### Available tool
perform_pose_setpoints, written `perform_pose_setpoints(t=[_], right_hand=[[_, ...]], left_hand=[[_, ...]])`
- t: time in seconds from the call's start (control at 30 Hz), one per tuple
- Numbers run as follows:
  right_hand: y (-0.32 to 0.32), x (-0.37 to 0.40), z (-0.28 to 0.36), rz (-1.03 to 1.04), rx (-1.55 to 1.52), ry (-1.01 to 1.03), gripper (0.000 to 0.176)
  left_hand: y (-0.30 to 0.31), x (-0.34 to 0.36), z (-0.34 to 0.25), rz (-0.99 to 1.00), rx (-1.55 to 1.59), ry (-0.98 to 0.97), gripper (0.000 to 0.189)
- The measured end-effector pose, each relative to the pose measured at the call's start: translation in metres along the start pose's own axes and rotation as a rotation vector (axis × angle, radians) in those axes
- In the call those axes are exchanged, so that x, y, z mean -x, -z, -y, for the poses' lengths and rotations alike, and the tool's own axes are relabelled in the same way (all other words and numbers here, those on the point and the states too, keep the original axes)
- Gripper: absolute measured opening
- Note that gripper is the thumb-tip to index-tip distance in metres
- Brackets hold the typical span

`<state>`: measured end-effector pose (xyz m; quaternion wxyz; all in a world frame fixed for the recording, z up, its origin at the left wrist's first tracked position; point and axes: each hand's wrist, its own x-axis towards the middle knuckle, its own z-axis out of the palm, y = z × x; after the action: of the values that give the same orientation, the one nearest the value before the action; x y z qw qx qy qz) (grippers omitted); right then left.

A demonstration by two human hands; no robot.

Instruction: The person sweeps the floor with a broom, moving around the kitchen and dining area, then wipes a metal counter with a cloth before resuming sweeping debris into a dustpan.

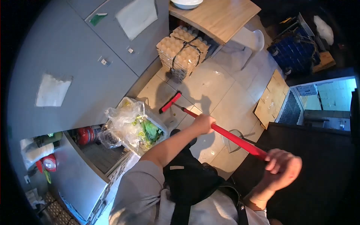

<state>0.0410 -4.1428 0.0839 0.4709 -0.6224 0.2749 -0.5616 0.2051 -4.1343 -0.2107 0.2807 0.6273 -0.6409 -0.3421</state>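
A broom with a red handle (pixel 240 141) slants across the view, its red head with dark bristles (pixel 170 102) resting on the tiled floor. My left hand (pixel 204 124) is wrapped round the handle's middle, where the thinner dark part meets the red. Near the upper end of the handle, my right hand (pixel 284 168) is closed round it. Just left of my left forearm stands a white crate (pixel 159 125) holding green leaves (pixel 150 131) and clear plastic bags (pixel 123 122).
Stacked egg trays (pixel 183 50) tied with cord sit beneath a wooden table (pixel 225 17), near a white chair (pixel 255 40). Grey cabinets (pixel 75 37) line the left, above an open drawer (pixel 82 180). Flattened cardboard (pixel 272 99) lies by a doorway; a dark surface (pixel 318 161) is at right.
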Motion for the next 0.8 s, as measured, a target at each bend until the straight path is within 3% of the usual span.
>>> perform_pose_setpoints(t=[0.1, 0.17, 0.2, 0.23, 0.27, 0.3, 0.33, 0.4, 0.5, 0.6, 0.73, 0.8], right_hand=[[0.011, -0.024, 0.017, 0.044, -0.082, 0.012, 0.037], [0.007, -0.027, -0.003, 0.038, -0.161, -0.071, 0.035], [-0.007, -0.02, -0.022, -0.154, -0.074, -0.143, 0.033], [-0.035, -0.015, -0.038, -0.339, 0.237, -0.242, 0.029], [-0.032, 0.001, -0.073, -0.214, 0.202, -0.272, 0.026], [-0.035, 0.019, -0.116, -0.091, -0.103, -0.174, 0.025], [-0.045, 0.028, -0.125, -0.005, -0.096, -0.171, 0.026], [-0.05, 0.032, -0.122, -0.091, -0.017, -0.245, 0.027], [-0.033, 0.033, -0.092, -0.231, 0.267, -0.436, 0.03], [-0.028, 0.022, -0.049, -0.205, 0.231, -0.292, 0.033], [-0.015, -0.002, 0.002, -0.091, 0.244, -0.065, 0.034], [0.001, -0.011, 0.023, -0.065, 0.26, 0.007, 0.037]], left_hand=[[0.018, -0.003, -0.031, -0.146, 0.091, -0.023, 0.013], [0.043, -0.011, -0.01, -0.119, -0.051, 0.016, 0.012], [0.047, -0.017, 0.02, -0.172, -0.144, 0.058, 0.011], [0.043, -0.024, 0.057, -0.225, -0.235, 0.101, 0.011], [0.048, -0.026, 0.089, -0.292, -0.299, 0.121, 0.009], [0.046, -0.026, 0.114, -0.36, -0.361, 0.148, 0.007], [0.028, -0.028, 0.131, -0.332, -0.355, 0.172, 0.008], [0.0, -0.036, 0.153, -0.28, -0.345, 0.216, 0.008], [0.004, -0.032, 0.1, -0.067, -0.2, 0.209, 0.01], [-0.003, -0.014, 0.055, -0.077, -0.058, 0.121, 0.013], [-0.004, -0.008, -0.01, 0.154, 0.008, 0.016, 0.015], [0.012, -0.001, -0.04, 0.12, 0.023, -0.004, 0.014]])
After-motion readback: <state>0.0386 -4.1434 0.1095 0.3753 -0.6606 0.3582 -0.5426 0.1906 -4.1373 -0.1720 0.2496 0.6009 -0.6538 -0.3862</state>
